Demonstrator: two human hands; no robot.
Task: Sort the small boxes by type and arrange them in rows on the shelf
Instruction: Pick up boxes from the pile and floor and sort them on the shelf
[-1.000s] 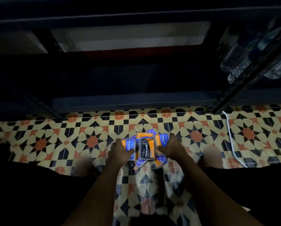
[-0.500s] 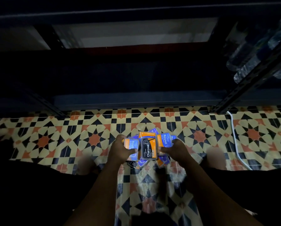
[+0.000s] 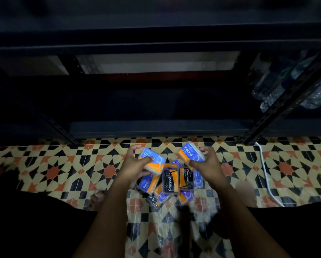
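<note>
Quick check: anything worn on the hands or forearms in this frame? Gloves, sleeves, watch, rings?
Nothing visible. The left hand and right hand are bare, with no gloves. Both forearms are uncovered down to the frame's bottom edge, no sleeves, watch or bands. The dim light makes rings hard to rule out.

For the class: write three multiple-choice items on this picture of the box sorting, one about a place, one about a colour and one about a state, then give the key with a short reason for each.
1. Where does the pile of boxes lie?
A. on the patterned tiled floor
B. on the dark shelf
C. in a basket

2. What colours is the Round box in the right hand?
A. green and white
B. blue and orange
C. all black

3. What is the left hand doing?
A. resting flat on the floor
B. holding a Charcoal box
C. holding a Round box

Key:
1 A, the pile sits on tiles in front of the shelf.
2 B, its face is blue with an orange band.
3 C, the fingers grip a box that reads Round.
</note>
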